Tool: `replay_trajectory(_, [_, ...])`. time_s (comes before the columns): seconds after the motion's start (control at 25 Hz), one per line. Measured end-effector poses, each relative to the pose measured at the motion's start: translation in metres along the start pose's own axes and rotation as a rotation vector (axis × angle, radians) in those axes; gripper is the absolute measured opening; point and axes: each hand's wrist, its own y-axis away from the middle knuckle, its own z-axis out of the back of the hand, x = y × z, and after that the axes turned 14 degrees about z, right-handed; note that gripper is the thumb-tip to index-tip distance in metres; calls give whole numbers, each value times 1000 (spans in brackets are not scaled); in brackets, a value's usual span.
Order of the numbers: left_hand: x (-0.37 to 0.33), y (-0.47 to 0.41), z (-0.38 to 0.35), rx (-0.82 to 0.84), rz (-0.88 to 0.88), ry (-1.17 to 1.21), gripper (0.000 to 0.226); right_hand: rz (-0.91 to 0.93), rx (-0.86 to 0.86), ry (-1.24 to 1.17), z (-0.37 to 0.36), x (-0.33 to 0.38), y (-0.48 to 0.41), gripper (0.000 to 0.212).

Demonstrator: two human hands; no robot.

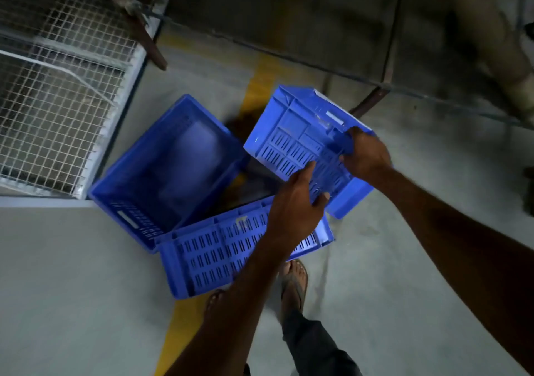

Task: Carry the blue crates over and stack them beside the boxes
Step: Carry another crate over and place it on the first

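A blue slotted crate point(291, 132) is lifted and tilted above the floor at centre right, its perforated side facing me. My right hand point(367, 156) grips its upper right edge. My left hand point(294, 202) holds its lower near edge, fingers curled under. Below it, a second blue crate point(219, 248) lies tipped with its slotted wall up. To its left stands a third blue crate point(161, 170), upright, its inside looking bare. The two floor crates touch at a corner.
A white wire-mesh cage point(63, 86) fills the left side. A yellow floor line point(260, 86) runs under the crates toward my sandalled feet point(294, 283). Dark metal bars point(375, 98) and a beige pipe point(497, 46) lie beyond. Grey concrete floor spreads on both sides.
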Motion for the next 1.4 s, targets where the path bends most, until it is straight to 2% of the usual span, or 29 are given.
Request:
replay_trajectory(0.12, [-14, 15, 9, -19, -45, -35, 72, 102, -17, 63, 37, 29, 33, 51])
replay_trajectory(0.2, [-21, 32, 28, -100, -105, -95, 67, 203, -12, 87, 64, 59, 76, 51])
replay_trajectory(0.36, [-32, 108, 80, -353, -210, -236, 36, 339, -20, 169, 117, 111, 168, 45])
replay_trajectory(0.48, [-26, 159, 133, -499, -259, -457, 61, 424, -35, 237, 160, 147, 218, 43])
replay_trajectory(0.56, [-26, 187, 179, -414, -361, -508, 66, 503, -96, 280, 190, 179, 255, 45])
replay_trajectory(0.68, [-44, 243, 233, -126, -448, -531, 45, 621, -181, 257, 223, 225, 314, 50])
replay_trajectory(0.72, [-47, 270, 246, -115, -431, -530, 41, 656, -195, 225, 233, 242, 334, 51])
replay_trajectory(0.84, [-27, 345, 280, -264, -388, -429, 44, 767, -205, 223, 259, 277, 375, 49])
replay_trajectory(0.92, [-1, 402, 312, -322, -310, -362, 47, 874, -167, 267, 276, 298, 398, 61])
replay_trajectory(1.0, [25, 468, 338, -351, -230, -366, 36, 1010, -53, 165, 286, 320, 421, 72])
replay_trajectory(1.08, [47, 548, 342, -362, -168, -377, 17, 1126, 151, -33, 286, 347, 452, 79])
replay_trajectory(1.12, [60, 595, 337, -398, -102, -358, 19, 1186, 243, -89, 280, 361, 472, 79])
replay_trajectory(1.28, [104, 751, 297, -444, 107, -179, 30, 1403, 403, -365, 219, 412, 555, 42])
replay_trajectory(1.4, [133, 837, 225, -543, 264, -171, 47, 1548, 492, -435, 138, 452, 650, 40])
